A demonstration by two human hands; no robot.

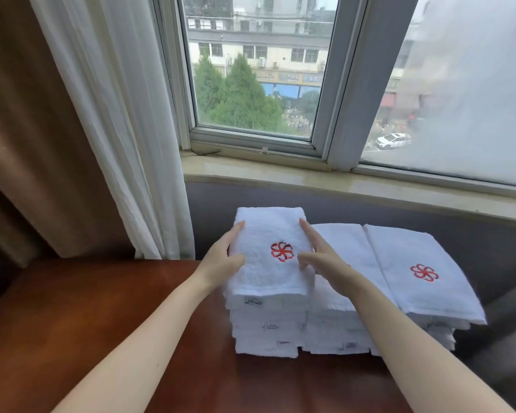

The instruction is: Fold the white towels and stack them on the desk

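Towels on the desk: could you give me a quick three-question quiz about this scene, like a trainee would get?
1. True or false: the folded towels stand in three stacks on the desk.
2. The left hand and right hand both touch which stack? A) left stack B) middle C) right
3. Fill in: the emblem on the top towel is ___ in colour.
Key: 1 true; 2 A; 3 red.
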